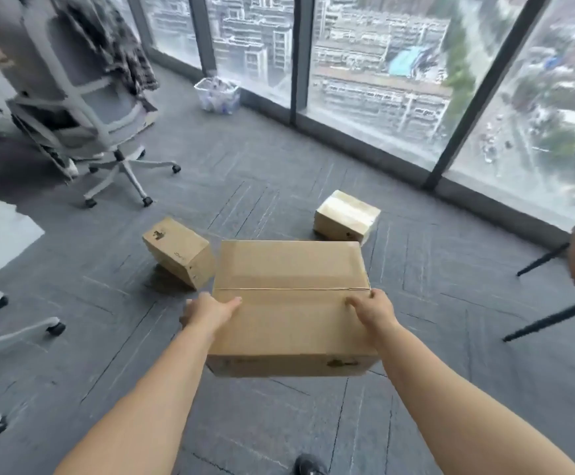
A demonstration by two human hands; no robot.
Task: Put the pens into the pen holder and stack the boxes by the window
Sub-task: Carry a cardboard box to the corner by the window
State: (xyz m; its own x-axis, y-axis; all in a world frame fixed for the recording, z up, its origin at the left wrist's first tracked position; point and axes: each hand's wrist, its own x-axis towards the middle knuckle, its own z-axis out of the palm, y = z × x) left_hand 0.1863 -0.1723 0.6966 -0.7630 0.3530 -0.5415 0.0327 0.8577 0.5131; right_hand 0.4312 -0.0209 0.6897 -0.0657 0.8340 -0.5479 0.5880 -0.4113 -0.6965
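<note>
Both hands, left (207,311) and right (375,308), clasp the big box (289,303); 2 small boxes (178,250) (346,216) lie unstacked.

No words or numbers can be read. The big box (291,303) and the small left box (176,250) have dark marks on them, too blurry to tell.

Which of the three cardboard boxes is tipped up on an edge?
The small left box, beside the held large box; the small box near the window sits flat.
</note>
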